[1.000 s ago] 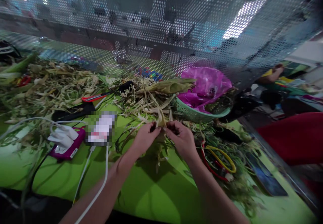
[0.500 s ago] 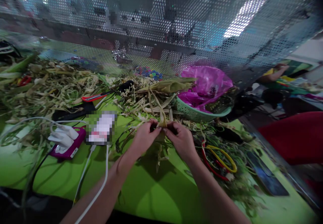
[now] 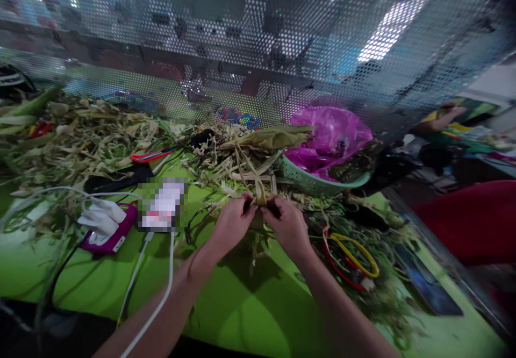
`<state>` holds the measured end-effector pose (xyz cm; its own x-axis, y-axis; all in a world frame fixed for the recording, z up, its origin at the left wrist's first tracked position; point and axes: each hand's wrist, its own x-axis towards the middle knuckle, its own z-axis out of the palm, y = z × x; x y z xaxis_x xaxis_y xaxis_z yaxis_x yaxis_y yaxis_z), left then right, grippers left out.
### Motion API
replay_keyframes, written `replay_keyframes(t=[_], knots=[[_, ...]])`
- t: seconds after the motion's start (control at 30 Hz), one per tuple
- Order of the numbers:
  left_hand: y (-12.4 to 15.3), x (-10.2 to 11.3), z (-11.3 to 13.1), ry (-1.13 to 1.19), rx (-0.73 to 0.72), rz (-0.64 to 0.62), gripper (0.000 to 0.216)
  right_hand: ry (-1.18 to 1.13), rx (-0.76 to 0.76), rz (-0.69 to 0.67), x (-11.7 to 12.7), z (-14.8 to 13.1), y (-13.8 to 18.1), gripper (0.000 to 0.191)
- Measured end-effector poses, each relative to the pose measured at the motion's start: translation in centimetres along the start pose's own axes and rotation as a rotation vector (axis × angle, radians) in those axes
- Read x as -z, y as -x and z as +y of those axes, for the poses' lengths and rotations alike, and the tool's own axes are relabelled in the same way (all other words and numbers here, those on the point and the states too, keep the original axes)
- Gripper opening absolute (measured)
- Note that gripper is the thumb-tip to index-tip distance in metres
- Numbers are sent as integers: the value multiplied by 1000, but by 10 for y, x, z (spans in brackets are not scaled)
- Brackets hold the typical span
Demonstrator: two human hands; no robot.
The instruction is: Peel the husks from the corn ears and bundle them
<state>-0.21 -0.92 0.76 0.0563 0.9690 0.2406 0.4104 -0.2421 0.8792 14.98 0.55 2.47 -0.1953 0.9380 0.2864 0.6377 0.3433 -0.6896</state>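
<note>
My left hand point(image 3: 234, 222) and my right hand point(image 3: 285, 223) meet over the green table point(image 3: 226, 304), fingertips almost touching. Both pinch a dry yellowish leaf strip point(image 3: 258, 183) that rises between them towards the pile of husks and leaves point(image 3: 237, 156). Below the hands hang more thin leaf pieces point(image 3: 255, 248); what is inside the fingers is partly hidden.
A phone point(image 3: 163, 205) with white cables and a magenta power bank point(image 3: 108, 229) lie to the left. A green basket point(image 3: 318, 180) with a magenta bag point(image 3: 328, 135) stands behind. Red and yellow bands point(image 3: 350, 256) lie to the right. A perforated metal screen point(image 3: 258, 41) closes the back.
My two hands have drawn slightly closer together on the leaf strip; little else has moved.
</note>
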Motion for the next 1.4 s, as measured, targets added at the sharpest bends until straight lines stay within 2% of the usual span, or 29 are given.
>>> replay_keyframes(t=[0.13, 0.27, 0.33, 0.43, 0.57, 0.7, 0.87, 0.93, 1.1, 1.2, 1.27, 1.33, 1.4], knots=[[3, -2, 5, 63, -43, -41, 18, -66, -16, 51, -1, 8, -2, 9], [0, -1, 3, 354, 81, 18, 19, -242, -22, 96, -4, 18, -4, 10], [-2, 1, 0, 492, 138, 64, 19, -250, -30, 121, -3, 22, -5, 11], [-5, 9, -2, 647, 174, 163, 17, -122, -66, 182, 5, 29, -10, 14], [-9, 22, 1, 769, 177, 326, 20, 88, -149, 310, 29, 40, -18, 18], [-12, 30, -1, 933, 226, 367, 22, 141, -199, 420, 52, 55, -23, 22], [-18, 42, -8, 1149, 270, 595, 30, 162, -249, 537, 68, 72, -25, 26], [-18, 42, -8, 1144, 287, 580, 31, 161, -235, 504, 67, 74, -25, 29], [-15, 28, -5, 1044, 327, 404, 34, 231, -174, 277, 56, 59, -22, 39], [-12, 21, -2, 975, 360, 355, 35, 210, -42, 276, 49, 35, -18, 51], [-11, 17, 0, 940, 374, 313, 34, 55, 79, 219, 42, 16, -13, 43], [-10, 13, 2, 908, 392, 285, 33, -122, 131, 40, 32, 1, -8, 32], [-9, 10, 5, 882, 395, 264, 32, -198, 141, -76, 22, -8, -4, 27]])
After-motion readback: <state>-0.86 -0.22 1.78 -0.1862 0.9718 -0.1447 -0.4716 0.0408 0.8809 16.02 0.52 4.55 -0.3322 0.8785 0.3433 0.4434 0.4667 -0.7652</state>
